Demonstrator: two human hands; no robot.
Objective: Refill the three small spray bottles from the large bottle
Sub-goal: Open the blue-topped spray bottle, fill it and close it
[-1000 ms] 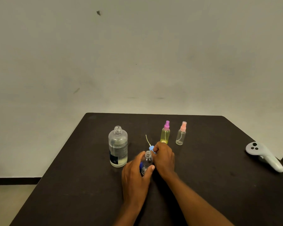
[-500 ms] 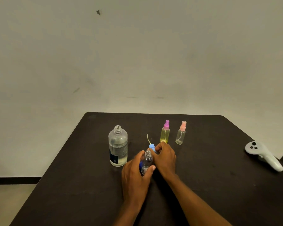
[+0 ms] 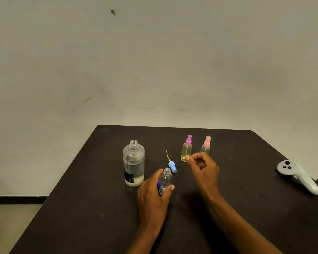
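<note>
One small bottle point(image 3: 166, 180) uncapped, gripped in my left hand point(image 3: 154, 195) | right hand point(image 3: 203, 167) loosely curled, empty | blue sprayer point(image 3: 172, 166) lying on surface point(image 3: 246, 180)

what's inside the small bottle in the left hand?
Small open bottle looks clear and empty; the left hand covers its lower left side, so its base is hidden.

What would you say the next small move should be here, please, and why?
Probably the right hand should reach for the large bottle. It stands uncapped; the left hand holds the small open bottle, its blue spray top on the table; the right hand holds nothing.
</note>
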